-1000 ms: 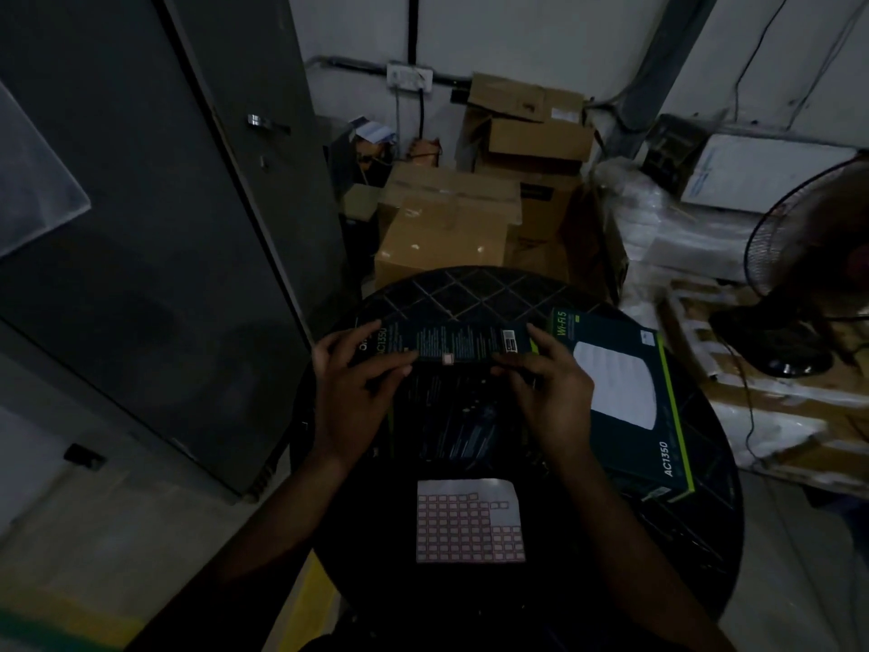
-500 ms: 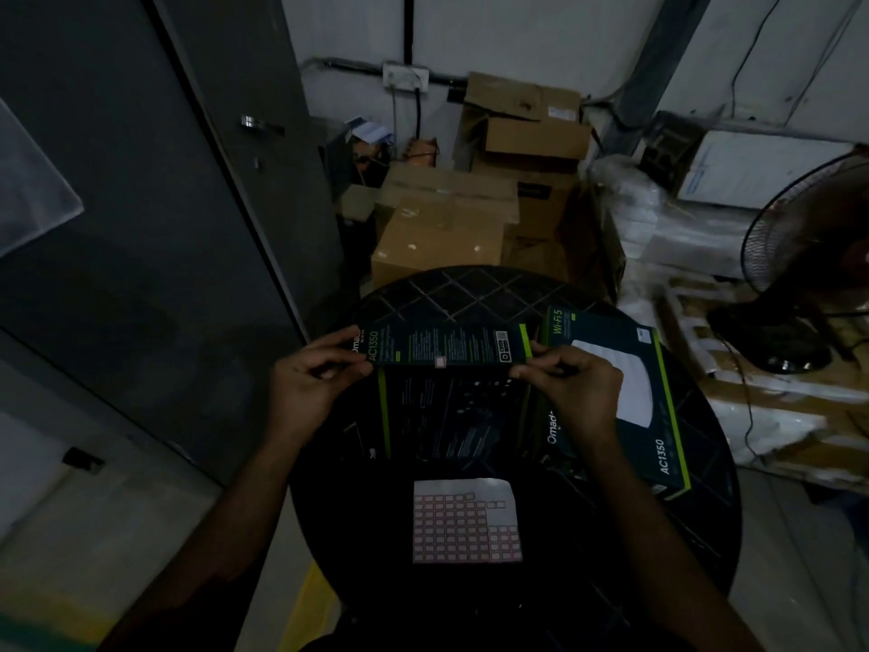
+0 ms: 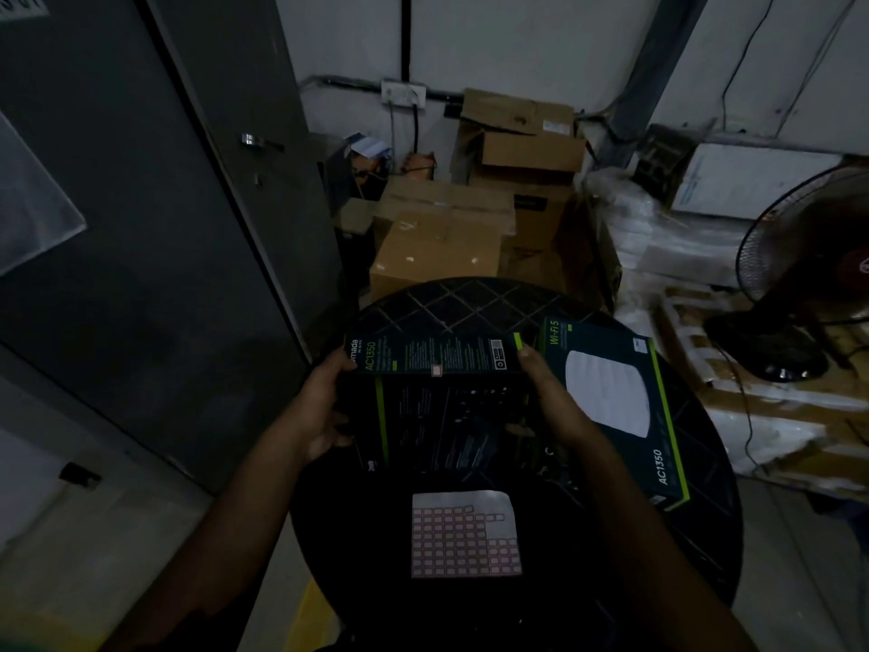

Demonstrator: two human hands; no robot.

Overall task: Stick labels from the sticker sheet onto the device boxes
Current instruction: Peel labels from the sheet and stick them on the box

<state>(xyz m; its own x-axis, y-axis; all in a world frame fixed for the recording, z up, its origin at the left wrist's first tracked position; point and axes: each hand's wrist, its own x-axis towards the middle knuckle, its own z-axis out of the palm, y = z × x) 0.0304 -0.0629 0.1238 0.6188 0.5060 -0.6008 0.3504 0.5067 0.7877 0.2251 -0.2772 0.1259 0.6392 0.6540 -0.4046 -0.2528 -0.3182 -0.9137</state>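
Device box [image 3: 446, 407], long axis spanning left hand [image 3: 324, 411] to right hand [image 3: 548, 392], both gripping its ends; label [image 3: 436, 370] between them.

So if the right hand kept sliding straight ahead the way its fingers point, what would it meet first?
Probably nothing but the bare round table. The right hand points up-left along the held device box; the second device box lies off to its right. Depth is unclear.

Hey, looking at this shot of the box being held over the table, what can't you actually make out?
Head view only:
- Fine print on the held box: too dim and small.
- Left hand fingers: hidden under the box.
- Label text: too small.
- Sticker sheet printing: blurred.
- Second box, near corner: hidden by the right hand and forearm.
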